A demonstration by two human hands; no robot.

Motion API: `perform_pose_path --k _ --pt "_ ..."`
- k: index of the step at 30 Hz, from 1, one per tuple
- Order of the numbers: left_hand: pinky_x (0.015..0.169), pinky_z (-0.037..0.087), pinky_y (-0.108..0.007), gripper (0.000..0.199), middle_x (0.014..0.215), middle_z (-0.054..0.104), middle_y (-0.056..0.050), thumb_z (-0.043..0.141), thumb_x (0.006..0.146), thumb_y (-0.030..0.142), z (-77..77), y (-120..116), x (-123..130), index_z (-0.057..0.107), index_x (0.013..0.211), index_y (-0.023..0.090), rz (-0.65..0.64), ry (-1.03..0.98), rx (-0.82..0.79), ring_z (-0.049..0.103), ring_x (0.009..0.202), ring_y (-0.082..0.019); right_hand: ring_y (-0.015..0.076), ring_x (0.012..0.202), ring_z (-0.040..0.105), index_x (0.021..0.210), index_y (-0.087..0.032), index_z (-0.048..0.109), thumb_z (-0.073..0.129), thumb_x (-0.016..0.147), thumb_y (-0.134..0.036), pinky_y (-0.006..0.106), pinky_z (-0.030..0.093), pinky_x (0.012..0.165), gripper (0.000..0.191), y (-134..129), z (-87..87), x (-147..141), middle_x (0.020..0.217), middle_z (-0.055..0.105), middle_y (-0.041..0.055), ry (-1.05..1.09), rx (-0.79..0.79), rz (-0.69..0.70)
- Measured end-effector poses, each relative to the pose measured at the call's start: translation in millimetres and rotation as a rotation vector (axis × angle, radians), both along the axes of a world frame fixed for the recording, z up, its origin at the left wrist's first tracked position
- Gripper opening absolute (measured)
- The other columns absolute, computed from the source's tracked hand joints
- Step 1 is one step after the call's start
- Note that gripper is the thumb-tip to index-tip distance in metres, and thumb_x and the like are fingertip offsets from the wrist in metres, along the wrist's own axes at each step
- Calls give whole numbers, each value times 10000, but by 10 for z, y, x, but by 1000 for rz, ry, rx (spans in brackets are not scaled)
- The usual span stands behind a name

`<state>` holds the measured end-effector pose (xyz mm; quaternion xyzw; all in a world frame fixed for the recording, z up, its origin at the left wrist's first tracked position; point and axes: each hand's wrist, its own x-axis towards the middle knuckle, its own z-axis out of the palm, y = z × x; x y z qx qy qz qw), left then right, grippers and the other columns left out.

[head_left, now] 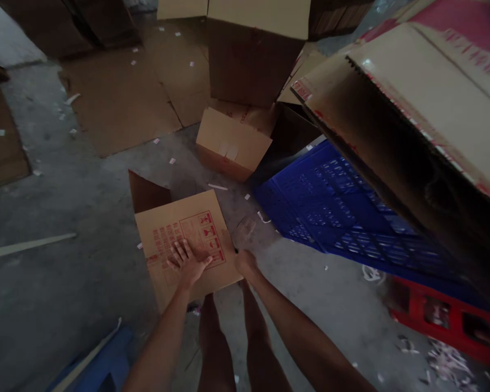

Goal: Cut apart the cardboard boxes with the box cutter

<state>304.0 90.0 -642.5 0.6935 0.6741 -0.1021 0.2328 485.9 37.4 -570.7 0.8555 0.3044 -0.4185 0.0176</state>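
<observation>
A tan cardboard box (155,234) with red printing lies in front of my legs, one flap standing out at its far left corner. My left hand (187,265) rests flat on its printed face, fingers spread. At the box's right edge is my right hand (245,263), its fingers curled closed. A small dark thing shows at those fingertips, too little of it visible to name.
Blue plastic crates (330,201) stand to the right, with a large open carton (445,81) above them and a red crate (445,316) below. Another open box (232,141) sits ahead. Flattened cardboard (122,103) covers floor at the upper left. A blue object (102,359) lies lower left.
</observation>
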Motion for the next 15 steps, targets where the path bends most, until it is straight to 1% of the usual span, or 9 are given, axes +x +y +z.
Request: perform_pose_path --k 2,4,5,7,9,11,13,15 --pt "1083 -28 -664 1206 1549 -169 -129 494 657 780 -6 7 5 -108 1478 134 -9 9 15 -185 1414 -343 276 945 633 1017 -59 654 494 858 -212 324 444 799 272 -217 -17 8 984 663 204 -24 -40 11" --pt "1085 -28 -661 1204 1550 -164 -128 507 660 768 -21 6 16 -112 1477 137 -17 15 27 -177 1418 -339 259 982 623 1095 -87 621 426 900 -242 325 439 841 316 -271 -34 42 1020 657 192 -67 -49 -1" --pt "1086 -22 -661 1209 1550 -163 -128 516 657 765 -27 4 24 -116 1476 138 -20 18 29 -172 1420 -337 251 993 618 1139 -107 596 380 926 -279 330 436 856 349 -231 -49 69 1037 655 182 -84 -27 -13" --pt "1089 -7 -660 1227 1550 -165 -126 524 647 771 -29 -4 45 -123 1474 137 -17 26 29 -167 1422 -332 242 1010 610 1208 -139 547 329 951 -375 338 433 872 412 -67 -97 135 1076 646 167 -81 58 -46" --pt "1092 4 -658 1235 1549 -172 -120 522 640 783 -13 -8 73 -125 1475 141 -13 29 20 -172 1421 -327 235 1040 593 1255 -147 505 409 921 -442 332 433 883 456 99 -174 213 1135 628 158 -13 152 -96" --pt "1093 8 -654 1224 1548 -178 -122 508 650 786 6 -7 102 -127 1474 142 -11 20 -6 -181 1419 -326 221 1025 593 1240 -125 513 536 860 -423 311 443 868 484 175 -271 295 1133 632 150 109 215 -151" --pt "1090 0 -654 1201 1548 -177 -130 488 668 784 7 -4 129 -127 1475 141 -8 6 -25 -186 1416 -331 200 951 611 1177 -108 556 597 821 -377 284 461 822 448 157 -373 374 1060 663 128 224 252 -173" --pt "1084 -8 -660 1202 1546 -178 -140 490 669 781 -19 -2 152 -125 1475 135 -4 -5 -27 -189 1413 -341 180 891 620 1120 -107 587 579 838 -370 259 470 782 386 108 -457 446 990 683 101 261 262 -123"
